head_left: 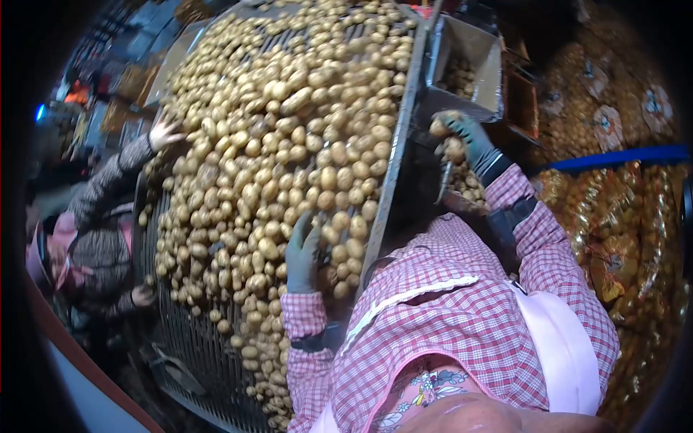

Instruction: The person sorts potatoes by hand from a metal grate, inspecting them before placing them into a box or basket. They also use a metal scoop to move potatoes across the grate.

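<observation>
My left hand (pixel 302 254), in a grey-green glove, rests among the potatoes (pixel 249 195) on the slatted sorting belt. Its fingers are apart, touching the potatoes near the belt's right side rail (pixel 399 155). Beyond that rail, my right hand (pixel 469 141), gloved alike, is closed around potatoes (pixel 453 149), with a second one (pixel 439 128) by the fingertips. Below the right hand is a container of potatoes (pixel 468 184), partly hidden by my arm and body.
Across the belt, a co-worker's bare hand (pixel 166 134) reaches onto the potatoes; the other hand (pixel 142 295) is at the belt's edge. A metal bin (pixel 480 54) with potatoes stands at upper right. Filled net sacks (pixel 599 238) and a blue bar (pixel 621 156) are on the right.
</observation>
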